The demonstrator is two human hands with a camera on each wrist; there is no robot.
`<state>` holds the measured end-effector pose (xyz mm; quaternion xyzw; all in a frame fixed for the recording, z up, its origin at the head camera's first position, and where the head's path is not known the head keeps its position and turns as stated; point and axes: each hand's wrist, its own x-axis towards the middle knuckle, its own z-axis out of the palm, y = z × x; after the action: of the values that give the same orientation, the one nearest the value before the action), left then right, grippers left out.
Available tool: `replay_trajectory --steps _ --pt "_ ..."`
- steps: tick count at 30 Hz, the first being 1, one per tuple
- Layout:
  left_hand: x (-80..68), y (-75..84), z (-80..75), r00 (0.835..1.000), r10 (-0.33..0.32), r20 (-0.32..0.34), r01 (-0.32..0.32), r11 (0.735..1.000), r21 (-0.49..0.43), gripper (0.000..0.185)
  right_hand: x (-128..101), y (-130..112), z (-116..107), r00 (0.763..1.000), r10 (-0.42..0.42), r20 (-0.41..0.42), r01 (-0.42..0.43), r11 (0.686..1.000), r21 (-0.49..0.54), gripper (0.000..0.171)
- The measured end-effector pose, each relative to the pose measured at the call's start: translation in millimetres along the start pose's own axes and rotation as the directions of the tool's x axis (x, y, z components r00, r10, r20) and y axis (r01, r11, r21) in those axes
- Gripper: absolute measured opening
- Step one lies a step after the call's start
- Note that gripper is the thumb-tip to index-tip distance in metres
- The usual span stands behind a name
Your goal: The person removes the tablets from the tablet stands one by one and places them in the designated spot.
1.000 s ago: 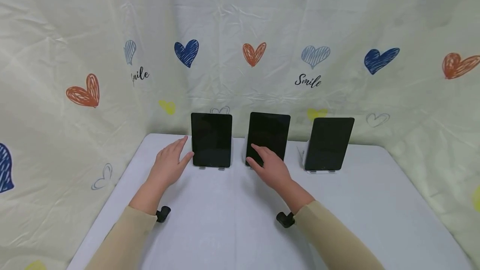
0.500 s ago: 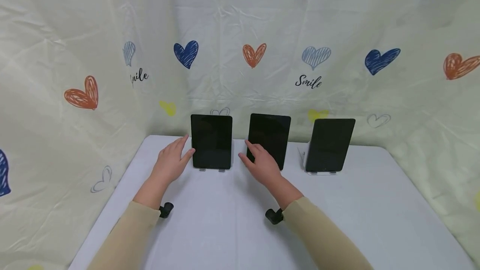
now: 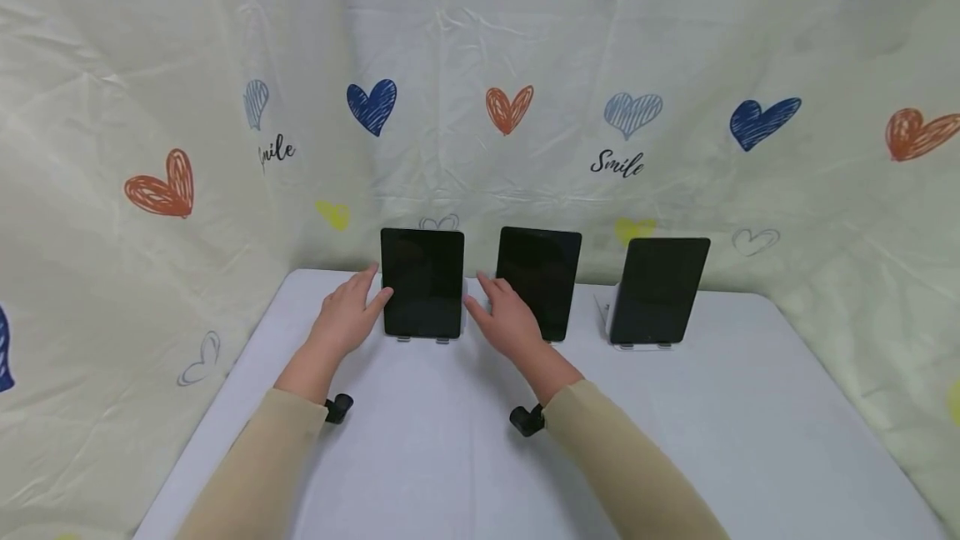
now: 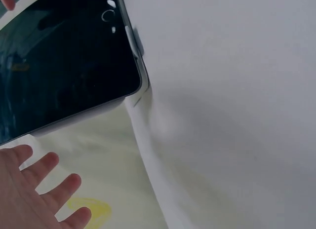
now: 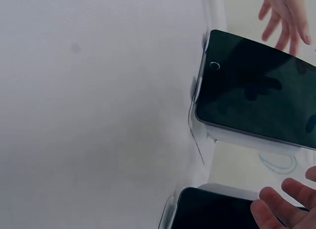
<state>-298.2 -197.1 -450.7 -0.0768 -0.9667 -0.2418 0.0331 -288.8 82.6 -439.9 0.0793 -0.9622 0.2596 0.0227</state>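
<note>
White tabletop (image 3: 465, 457): left hand (image 3: 347, 317) and right hand (image 3: 508, 322) flank the left tablet (image 3: 422, 283), fingers relaxed, holding nothing.

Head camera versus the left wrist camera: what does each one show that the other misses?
Only the head view shows the middle tablet, the right tablet, the right hand and the heart-printed backdrop. Only the left wrist view shows the left tablet's round button and grey edge up close. Both show the left tablet, the left hand open beside it, and the white table.
</note>
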Motion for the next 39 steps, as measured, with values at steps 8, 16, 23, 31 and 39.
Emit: replay_trajectory --steps 8,16,23,31,39 --pt "5.2 6.3 0.4 1.000 -0.005 0.016 0.005 1.000 -0.021 0.078 9.4 -10.8 5.5 1.000 -0.004 -0.018 0.004 1.000 0.022 0.063" --pt "4.6 7.4 0.7 1.000 -0.002 0.015 0.003 0.999 -0.054 0.076 13.3 -15.4 10.5 0.999 -0.015 -0.050 0.018 0.999 0.044 0.058" --pt "5.2 4.5 1.1 0.999 0.019 -0.043 -0.021 0.998 -0.061 0.057 15.6 -14.2 14.3 0.993 -0.013 -0.114 0.026 0.993 0.116 0.054" --pt "5.6 1.3 3.2 0.981 0.022 -0.192 -0.040 0.995 -0.093 0.044 14.9 -9.4 18.2 0.982 -0.035 -0.187 0.079 0.970 0.232 0.048" --pt "4.6 2.5 0.9 0.971 -0.036 -0.236 0.003 0.990 -0.138 0.038 14.4 -9.9 20.8 0.974 -0.044 -0.224 0.105 0.957 0.269 0.038"
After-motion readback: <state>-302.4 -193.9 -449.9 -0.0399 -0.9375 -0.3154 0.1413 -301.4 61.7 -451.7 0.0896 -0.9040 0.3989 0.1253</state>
